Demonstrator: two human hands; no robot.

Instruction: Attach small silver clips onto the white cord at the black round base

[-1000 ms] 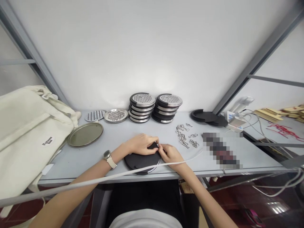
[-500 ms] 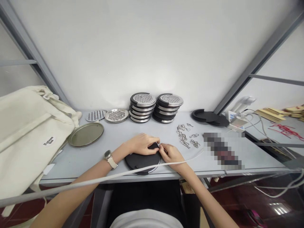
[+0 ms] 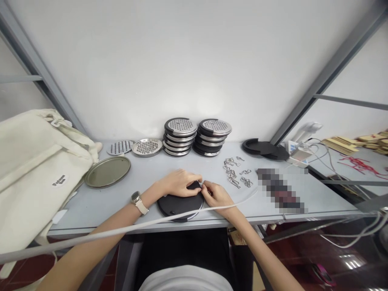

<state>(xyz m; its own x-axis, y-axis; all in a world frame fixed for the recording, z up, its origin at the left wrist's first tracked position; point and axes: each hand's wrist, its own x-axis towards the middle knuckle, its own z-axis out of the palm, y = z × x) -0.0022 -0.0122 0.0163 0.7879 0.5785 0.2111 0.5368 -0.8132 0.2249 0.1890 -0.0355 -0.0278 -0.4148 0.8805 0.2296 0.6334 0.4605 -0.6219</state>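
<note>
While the head view is showing both hands close together over the bench (image 3: pixel 79 214), the black disc (image 3: pixel 178 205) is lying flat near its front edge. It's round, so no long axis to log. Left hand (image 3: pixel 179 184) is resting across the disc's far side, grip narrow, thumb and fingers clasping its far-right rim. Right hand (image 3: pixel 216 195) is sitting just off the right side, thumb and index pinching a small silvery piece (image 3: pixel 200 184) at that rim; too small to tell its type. From the right grip, the disc is lying leftward and toward the person; from the left grip, beneath and toward the person. Left is the nearer hand. Metal clasps (image 3: pixel 232 173) are lying farther back, right of the right grip. White cable (image 3: pixel 136 226) is crossing over the disc's near part.
</note>
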